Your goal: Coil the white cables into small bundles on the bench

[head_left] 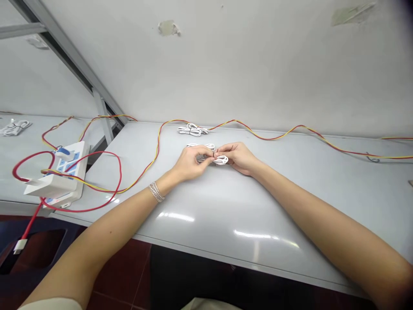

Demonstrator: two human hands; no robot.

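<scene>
Near the middle of the grey table, a bundle of white cable (221, 160) is between my two hands. My left hand (192, 162) pinches a thin dark tie at the bundle's middle with thumb and forefinger. From the right, my right hand (238, 157) has its fingertips closed on the same dark tie, touching the other hand's tips. Part of the bundle is hidden behind the fingers. Just behind my left hand lies more coiled white cable (206, 146). Farther back, a tied white cable bundle (192, 129) rests near the wall.
A white power strip (80, 157) with plugs, a white adapter (53, 185) and a looping red cable (120, 172) occupy the left side. Red and yellow wires (274, 139) run along the wall. Another white cable bundle (14, 127) lies far left. The table's front edge (206, 255) is nearer.
</scene>
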